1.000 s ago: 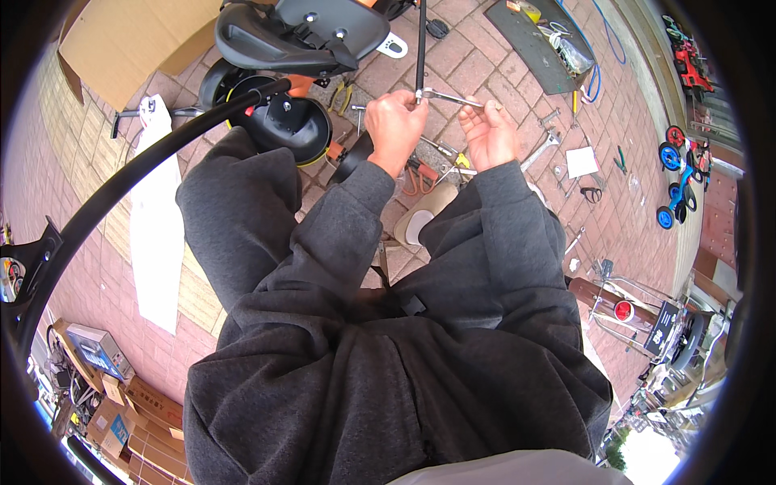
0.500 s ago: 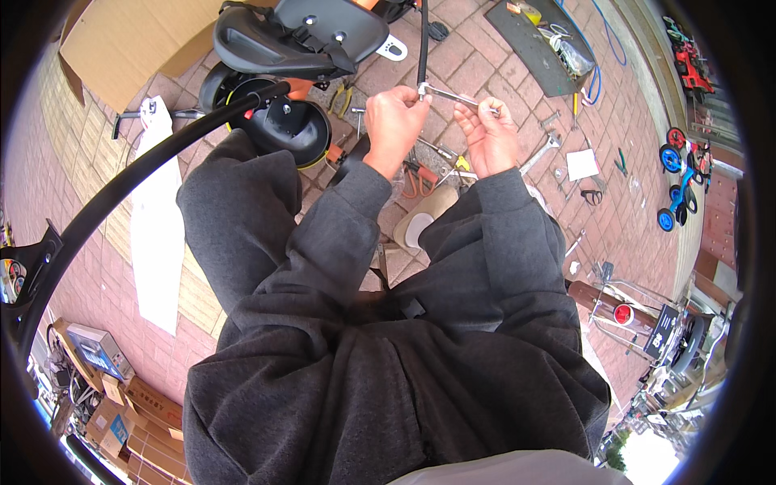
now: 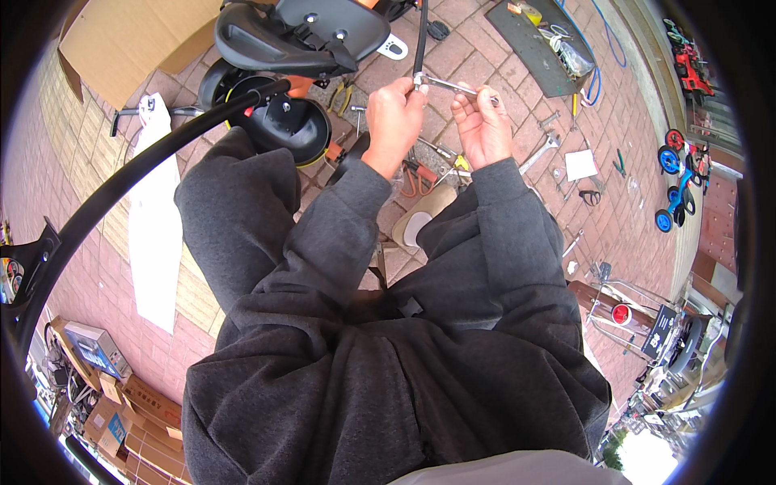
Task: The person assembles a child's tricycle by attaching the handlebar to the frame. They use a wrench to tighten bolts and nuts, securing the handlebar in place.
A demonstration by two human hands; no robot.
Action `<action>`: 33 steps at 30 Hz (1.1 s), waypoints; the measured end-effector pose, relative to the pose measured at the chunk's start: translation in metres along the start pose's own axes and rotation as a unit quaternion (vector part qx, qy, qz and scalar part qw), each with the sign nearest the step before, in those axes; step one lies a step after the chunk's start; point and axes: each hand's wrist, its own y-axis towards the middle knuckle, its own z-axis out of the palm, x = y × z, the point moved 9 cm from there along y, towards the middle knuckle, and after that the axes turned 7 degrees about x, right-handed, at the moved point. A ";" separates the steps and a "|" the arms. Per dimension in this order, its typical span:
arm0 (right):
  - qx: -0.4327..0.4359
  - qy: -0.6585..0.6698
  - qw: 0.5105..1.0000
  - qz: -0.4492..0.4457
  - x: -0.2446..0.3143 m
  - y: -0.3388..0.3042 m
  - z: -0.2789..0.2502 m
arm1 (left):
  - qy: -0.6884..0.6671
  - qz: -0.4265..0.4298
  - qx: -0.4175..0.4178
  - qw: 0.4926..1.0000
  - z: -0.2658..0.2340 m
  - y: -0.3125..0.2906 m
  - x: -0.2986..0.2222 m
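Observation:
My left hand [image 3: 394,121] is closed, thumb and fingers pinching a small silver fitting [image 3: 419,79] at the lower end of a black tube [image 3: 421,40]. A thin silver wrench [image 3: 453,86] reaches from that fitting to my right hand [image 3: 482,129]. The thumb and fingertips of that hand grip the wrench's near end. Left of my hands lies a black and orange ride-on toy with a black seat [image 3: 279,40] and a round black wheel [image 3: 287,121]. My left fingers hide part of the fitting.
On the brick paving lie a large spanner [image 3: 540,153], yellow-handled pliers [image 3: 339,95], orange-handled scissors [image 3: 419,179] and a white card [image 3: 580,165]. A dark tray [image 3: 537,48] stands far right, a cardboard box [image 3: 133,48] far left. A black curved bar [image 3: 137,168] crosses the left side.
Both hands have shifted slightly to the left, along with the fitting and the wrench. The right thumb and fingers sit closer together on the wrench end.

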 end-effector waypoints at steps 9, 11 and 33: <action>0.052 -0.122 0.989 -0.068 0.013 0.002 0.038 | 0.167 0.067 -0.043 0.983 -0.021 0.003 -0.022; 0.054 -0.179 0.979 -0.087 0.022 0.004 0.049 | 0.197 0.091 -0.054 0.975 -0.023 0.002 -0.030; 0.087 -0.431 0.888 -0.135 0.050 0.030 0.094 | 0.172 0.152 -0.019 0.973 -0.009 -0.008 -0.019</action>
